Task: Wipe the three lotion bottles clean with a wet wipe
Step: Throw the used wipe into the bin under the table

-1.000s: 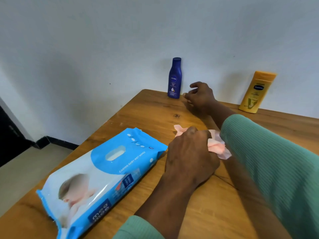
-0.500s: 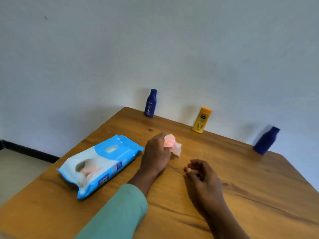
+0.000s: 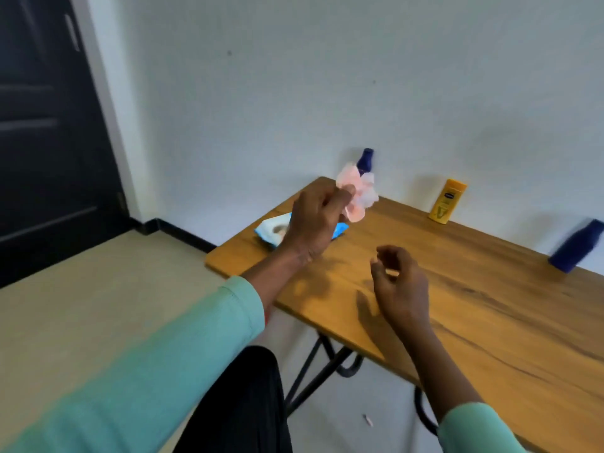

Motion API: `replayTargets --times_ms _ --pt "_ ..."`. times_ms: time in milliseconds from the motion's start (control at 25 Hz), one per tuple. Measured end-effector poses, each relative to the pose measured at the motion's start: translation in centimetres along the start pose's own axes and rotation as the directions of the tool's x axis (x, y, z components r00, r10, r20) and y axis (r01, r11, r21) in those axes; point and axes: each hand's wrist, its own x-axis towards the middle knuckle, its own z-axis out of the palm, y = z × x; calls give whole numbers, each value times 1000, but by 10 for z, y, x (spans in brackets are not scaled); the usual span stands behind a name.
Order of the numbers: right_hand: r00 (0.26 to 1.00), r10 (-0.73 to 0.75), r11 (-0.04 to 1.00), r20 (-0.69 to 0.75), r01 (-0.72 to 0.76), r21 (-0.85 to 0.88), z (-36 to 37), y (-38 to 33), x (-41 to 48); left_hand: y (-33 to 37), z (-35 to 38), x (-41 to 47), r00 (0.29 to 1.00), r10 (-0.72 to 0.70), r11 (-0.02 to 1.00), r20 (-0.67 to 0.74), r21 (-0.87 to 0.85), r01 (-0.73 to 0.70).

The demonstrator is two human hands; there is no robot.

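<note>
Three lotion bottles stand along the far edge of our wooden table [image 3: 474,308], close to the white wall [image 3: 327,93]. On the left is a dark blue plastic bottle [image 3: 365,160]; only its cap and shoulder show, because the wipe hides the lower part from our view. A yellow-orange plastic bottle with a blue label [image 3: 447,200] stands upright in the middle. A second dark blue bottle [image 3: 577,246] is far to the right; it looks tilted and blurred at the border of the picture.

Our left hand [image 3: 312,223] is raised above the table and its fingers are closed on a crumpled pale pink wet wipe [image 3: 358,196], which sticks out beyond the fingertips. We cannot tell if the wipe touches the left blue bottle or is only in front of it. Our right hand [image 3: 400,284] hangs over the table with the fingers loosely curled and holds nothing. The two hands are apart.

A light blue soft pack of baby wipes [image 3: 273,229] lies flat near the left corner of the table, partly hidden behind our left hand. We wear mint green sleeves [image 3: 163,371]. A dark door [image 3: 49,125] is at the far left.
</note>
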Motion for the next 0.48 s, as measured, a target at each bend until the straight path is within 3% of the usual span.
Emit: replayTargets --times_ms 160,280,400,480 --pt "918 -397 913 -12 396 102 58 -62 -40 1 -99 -19 975 113 991 -191 94 -96" --pt "800 -568 823 192 549 144 108 -96 -76 -10 -171 -37 926 145 979 -350 187 -83" --pt "711 -509 851 485 502 156 171 -98 -102 -53 -229 -53 889 80 970 -450 241 34" --pt "720 -360 925 594 359 125 227 -78 -105 -110 -257 -56 883 -4 948 -469 280 153"
